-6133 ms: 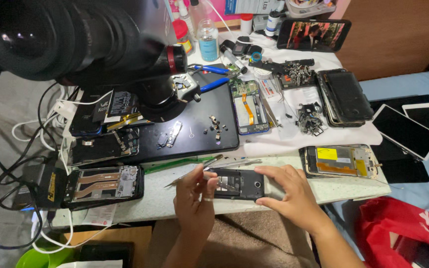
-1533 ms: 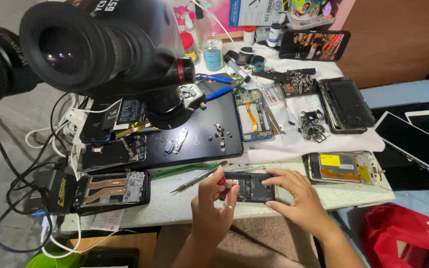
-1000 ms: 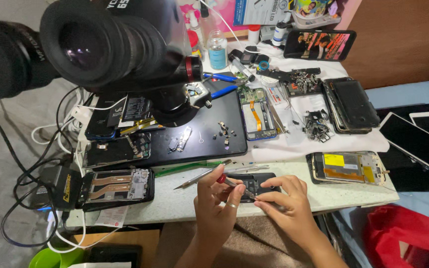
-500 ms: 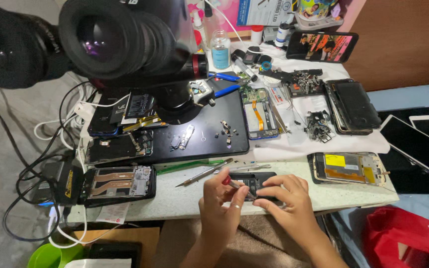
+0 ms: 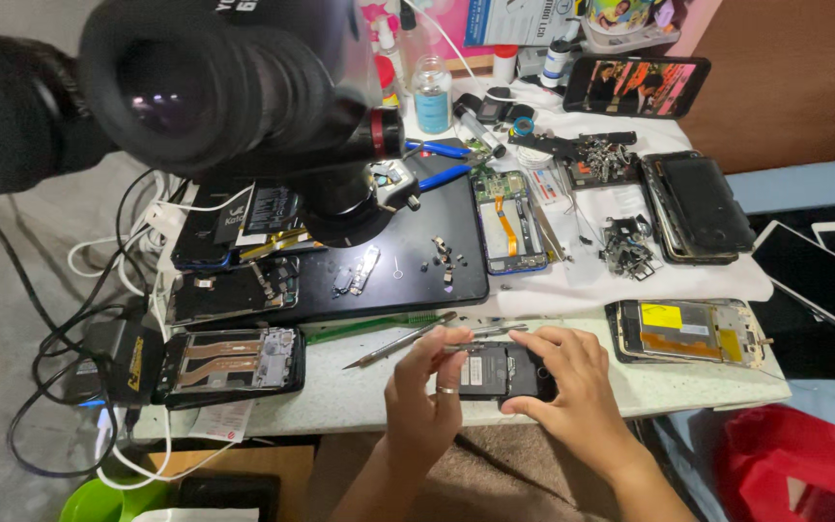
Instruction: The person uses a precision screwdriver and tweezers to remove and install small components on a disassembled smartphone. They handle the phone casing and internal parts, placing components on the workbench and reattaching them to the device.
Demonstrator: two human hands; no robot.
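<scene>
A small black opened phone point(image 5: 495, 370) lies on the white table point(image 5: 359, 396) near its front edge. My left hand point(image 5: 424, 396) grips its left end, fingers curled over the top, a ring on one finger. My right hand point(image 5: 564, 385) holds its right end, with thumb and fingers pressing on the phone's open back. A metal pry tool point(image 5: 396, 341) and tweezers point(image 5: 495, 332) lie just beyond the phone, untouched by either hand.
A large black microscope point(image 5: 224, 87) looms at the upper left above a black work mat point(image 5: 437, 280) with small parts. Several opened phones, a green tool point(image 5: 369, 327), blue pliers point(image 5: 442, 164), bottles, cables and tablets point(image 5: 814, 275) crowd the table. A red bag point(image 5: 794, 464) sits lower right.
Both hands stay on the small black phone. My fingers have shifted a little over its open back, and my head view has moved nearer the microscope.
</scene>
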